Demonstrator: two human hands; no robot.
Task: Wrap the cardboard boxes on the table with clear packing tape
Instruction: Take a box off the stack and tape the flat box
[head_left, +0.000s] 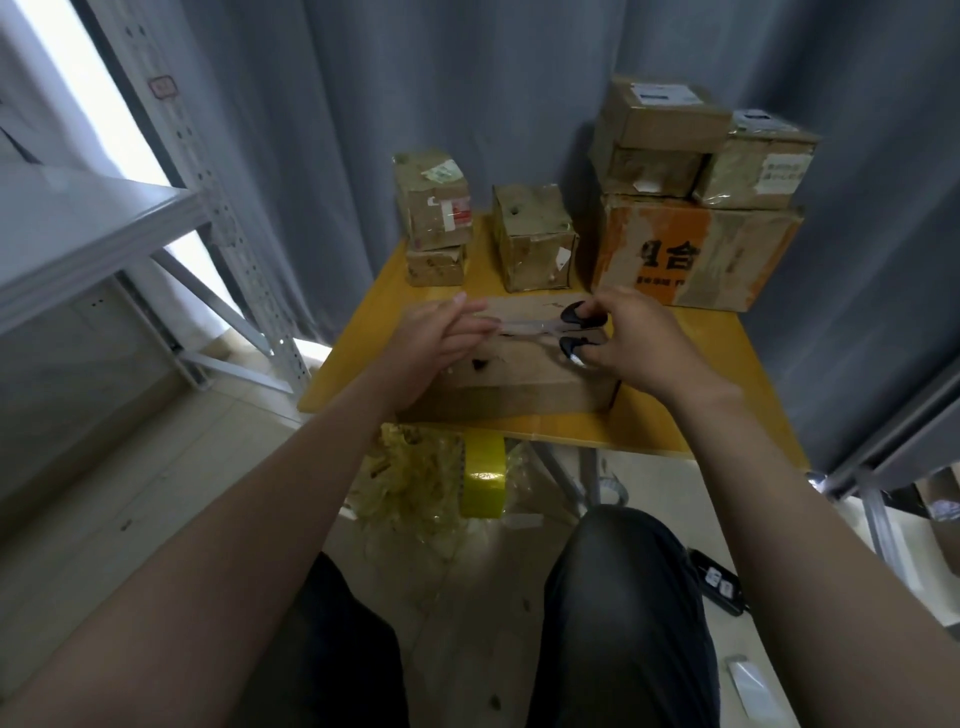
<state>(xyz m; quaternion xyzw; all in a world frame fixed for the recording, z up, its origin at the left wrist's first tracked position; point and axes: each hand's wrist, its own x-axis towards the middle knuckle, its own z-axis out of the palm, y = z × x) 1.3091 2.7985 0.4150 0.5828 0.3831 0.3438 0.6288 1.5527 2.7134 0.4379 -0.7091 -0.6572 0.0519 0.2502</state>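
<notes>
Cutting over the box (519, 384) at the desk's (675, 415) front edge: right grip (639, 343) fingers looped through scissors (574, 316); left grip (441, 338) near-straight at blade tips, likely tensioning tape, can't confirm.

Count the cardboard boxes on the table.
8: flat box in front; stacked pair back left; cube box mid-back; orange-printed box back right, bearing three smaller boxes. More may hide behind.

My left hand (441, 340) hides the blade tips of the scissors (569, 328); whether its fingers (470, 326) pinch anything is too blurred for me to tell.
</notes>
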